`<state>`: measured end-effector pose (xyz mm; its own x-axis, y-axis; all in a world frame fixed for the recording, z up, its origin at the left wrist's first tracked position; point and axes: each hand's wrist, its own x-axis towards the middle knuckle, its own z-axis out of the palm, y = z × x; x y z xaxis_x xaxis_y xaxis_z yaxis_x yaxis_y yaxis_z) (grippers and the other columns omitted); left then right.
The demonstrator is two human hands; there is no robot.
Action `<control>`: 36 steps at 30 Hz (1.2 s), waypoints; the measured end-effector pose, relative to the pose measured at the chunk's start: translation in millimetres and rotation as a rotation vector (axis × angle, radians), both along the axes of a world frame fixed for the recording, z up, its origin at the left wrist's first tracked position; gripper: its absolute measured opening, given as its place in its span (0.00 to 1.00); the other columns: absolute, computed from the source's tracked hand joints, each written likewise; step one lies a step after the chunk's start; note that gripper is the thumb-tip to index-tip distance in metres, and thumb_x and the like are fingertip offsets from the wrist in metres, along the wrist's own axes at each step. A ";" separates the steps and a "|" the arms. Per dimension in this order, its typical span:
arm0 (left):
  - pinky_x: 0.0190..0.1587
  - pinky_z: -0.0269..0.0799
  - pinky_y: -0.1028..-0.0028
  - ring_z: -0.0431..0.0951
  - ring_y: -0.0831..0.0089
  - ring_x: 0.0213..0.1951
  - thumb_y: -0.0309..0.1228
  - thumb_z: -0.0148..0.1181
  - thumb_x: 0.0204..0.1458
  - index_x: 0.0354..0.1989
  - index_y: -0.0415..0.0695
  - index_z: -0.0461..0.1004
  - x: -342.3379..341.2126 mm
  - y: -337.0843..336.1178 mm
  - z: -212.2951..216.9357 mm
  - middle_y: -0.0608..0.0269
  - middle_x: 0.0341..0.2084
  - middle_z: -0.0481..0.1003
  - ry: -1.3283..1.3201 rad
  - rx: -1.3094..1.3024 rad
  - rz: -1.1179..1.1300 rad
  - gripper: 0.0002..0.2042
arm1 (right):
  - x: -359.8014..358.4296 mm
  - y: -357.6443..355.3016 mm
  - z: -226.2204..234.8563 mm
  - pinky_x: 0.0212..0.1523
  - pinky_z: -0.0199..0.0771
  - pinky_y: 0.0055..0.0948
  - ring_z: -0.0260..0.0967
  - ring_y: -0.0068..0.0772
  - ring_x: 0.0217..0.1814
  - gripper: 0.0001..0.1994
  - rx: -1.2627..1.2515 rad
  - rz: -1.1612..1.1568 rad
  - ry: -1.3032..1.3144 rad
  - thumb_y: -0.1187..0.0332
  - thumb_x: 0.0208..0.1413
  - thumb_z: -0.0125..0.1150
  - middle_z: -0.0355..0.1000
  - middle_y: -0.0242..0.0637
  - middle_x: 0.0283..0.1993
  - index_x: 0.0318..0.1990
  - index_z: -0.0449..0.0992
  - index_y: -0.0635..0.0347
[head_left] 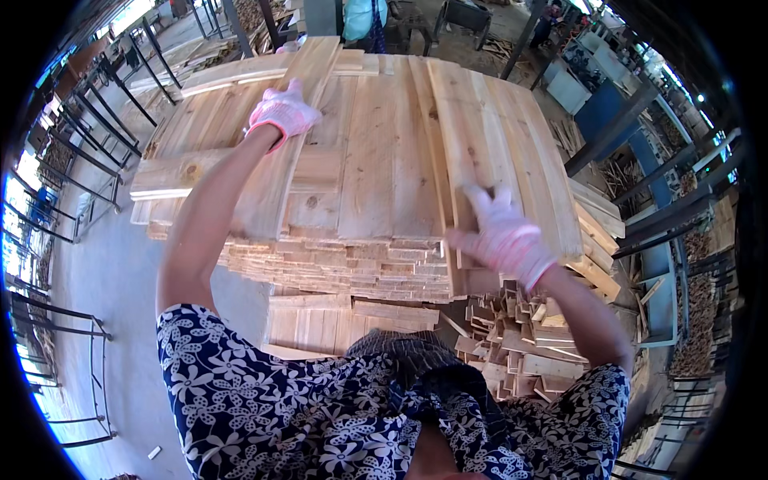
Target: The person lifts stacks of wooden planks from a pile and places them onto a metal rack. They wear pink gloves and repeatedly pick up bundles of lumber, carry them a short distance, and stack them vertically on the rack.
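Note:
My left hand (284, 112), in a white and pink knit glove, grips the edge of a long wooden board (308, 72) that lies aslant over other boards. Its far end sticks out past the back of the stack, and some of my fingers are hidden by the board. My right hand (506, 234), gloved alike and slightly blurred, is over the front right of the stack with fingers spread. Its fingertips are at the near end of a raised board (460, 136). Beneath both hands is a tall pile of flat boards (376, 176), their ends layered along the front (344, 268).
A short board (172, 172) lies crosswise at the left. Below the stack are more boards (312, 324) and a heap of offcuts (520, 344). Metal racks (100, 328) stand at the left, with posts and a blue machine (600, 112) at the right. A person (548, 20) is far back.

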<state>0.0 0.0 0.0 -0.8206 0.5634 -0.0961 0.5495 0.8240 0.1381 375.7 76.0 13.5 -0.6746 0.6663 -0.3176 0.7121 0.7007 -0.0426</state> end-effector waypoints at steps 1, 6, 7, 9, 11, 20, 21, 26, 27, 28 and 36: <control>0.65 0.65 0.54 0.65 0.40 0.67 0.53 0.68 0.45 0.78 0.53 0.47 -1.1 0.0 -1.5 0.49 0.73 0.56 0.002 0.015 -0.010 0.52 | -3.6 12.5 1.6 0.72 0.59 0.50 0.52 0.61 0.76 0.46 -0.045 -0.005 0.025 0.36 0.57 0.58 0.51 0.58 0.74 0.77 0.50 0.46; 0.59 0.72 0.63 0.79 0.55 0.54 0.50 0.69 0.41 0.75 0.51 0.55 -15.3 -43.9 16.5 0.46 0.53 0.78 -0.283 0.419 -0.119 0.49 | -81.2 68.6 -11.9 0.68 0.64 0.47 0.62 0.64 0.68 0.47 0.088 -0.148 0.317 0.35 0.51 0.62 0.59 0.64 0.67 0.73 0.56 0.52; 0.58 0.72 0.63 0.79 0.55 0.55 0.49 0.68 0.41 0.75 0.51 0.55 -20.2 -49.7 25.4 0.45 0.54 0.78 -0.203 0.381 -0.114 0.49 | -101.8 71.9 -21.3 0.68 0.64 0.49 0.61 0.64 0.70 0.47 0.074 -0.193 0.374 0.36 0.50 0.63 0.59 0.62 0.68 0.73 0.57 0.51; 0.57 0.73 0.63 0.79 0.56 0.55 0.49 0.68 0.41 0.75 0.50 0.55 -21.5 -53.1 25.1 0.44 0.54 0.77 -0.062 0.333 -0.094 0.49 | -118.6 87.7 -28.5 0.67 0.65 0.51 0.59 0.65 0.70 0.47 0.110 -0.249 0.375 0.38 0.49 0.64 0.58 0.61 0.69 0.73 0.57 0.50; 0.58 0.73 0.57 0.75 0.49 0.60 0.47 0.67 0.43 0.74 0.52 0.58 -31.0 -60.6 28.7 0.39 0.60 0.71 -0.056 0.243 -0.043 0.45 | -132.5 86.6 -46.6 0.67 0.65 0.52 0.60 0.66 0.69 0.47 0.181 -0.253 0.336 0.40 0.48 0.66 0.58 0.62 0.69 0.73 0.57 0.51; 0.59 0.72 0.51 0.71 0.41 0.61 0.41 0.62 0.44 0.71 0.55 0.61 -35.4 -86.1 10.1 0.36 0.61 0.65 -0.018 0.186 0.076 0.39 | -115.1 126.4 -34.7 0.69 0.63 0.46 0.57 0.69 0.72 0.48 -0.126 -0.014 0.564 0.49 0.50 0.68 0.55 0.74 0.69 0.75 0.52 0.59; 0.59 0.71 0.50 0.70 0.40 0.62 0.41 0.64 0.43 0.72 0.55 0.60 -35.7 -86.1 10.9 0.35 0.62 0.64 -0.009 0.202 0.062 0.41 | -106.0 135.5 -23.7 0.70 0.62 0.45 0.57 0.68 0.72 0.49 -0.370 -0.006 0.696 0.49 0.50 0.68 0.55 0.74 0.70 0.75 0.51 0.59; 0.60 0.71 0.51 0.68 0.40 0.63 0.42 0.65 0.43 0.73 0.57 0.58 -33.3 -85.0 14.9 0.37 0.64 0.61 -0.045 0.172 0.098 0.42 | -99.7 154.8 35.4 0.72 0.59 0.39 0.54 0.56 0.74 0.45 0.092 0.389 0.597 0.60 0.46 0.74 0.53 0.52 0.73 0.74 0.58 0.44; 0.60 0.71 0.51 0.68 0.40 0.63 0.42 0.65 0.43 0.73 0.57 0.58 -32.0 -86.1 13.8 0.37 0.64 0.61 -0.040 0.181 0.099 0.43 | -103.1 156.6 45.6 0.72 0.60 0.39 0.56 0.56 0.73 0.45 0.083 0.455 0.544 0.61 0.45 0.75 0.54 0.52 0.72 0.73 0.59 0.44; 0.60 0.71 0.51 0.68 0.40 0.63 0.42 0.65 0.43 0.73 0.57 0.58 -31.2 -86.6 15.1 0.37 0.64 0.62 -0.034 0.182 0.101 0.43 | -105.8 160.0 54.8 0.71 0.61 0.40 0.57 0.56 0.71 0.46 0.067 0.519 0.492 0.62 0.44 0.76 0.56 0.52 0.70 0.73 0.59 0.45; 0.60 0.71 0.52 0.67 0.42 0.65 0.43 0.66 0.43 0.75 0.61 0.55 -28.5 -82.7 24.0 0.38 0.66 0.60 -0.016 0.115 0.153 0.45 | -157.3 202.9 -1.2 0.71 0.60 0.42 0.57 0.56 0.71 0.51 0.054 0.666 0.197 0.54 0.36 0.77 0.60 0.51 0.67 0.74 0.61 0.40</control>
<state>-28.5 -82.7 24.0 -0.8963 0.4403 -0.0522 0.4161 0.8760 0.2440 218.4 279.0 12.4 -0.9867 0.1024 -0.1259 0.1129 0.9904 -0.0797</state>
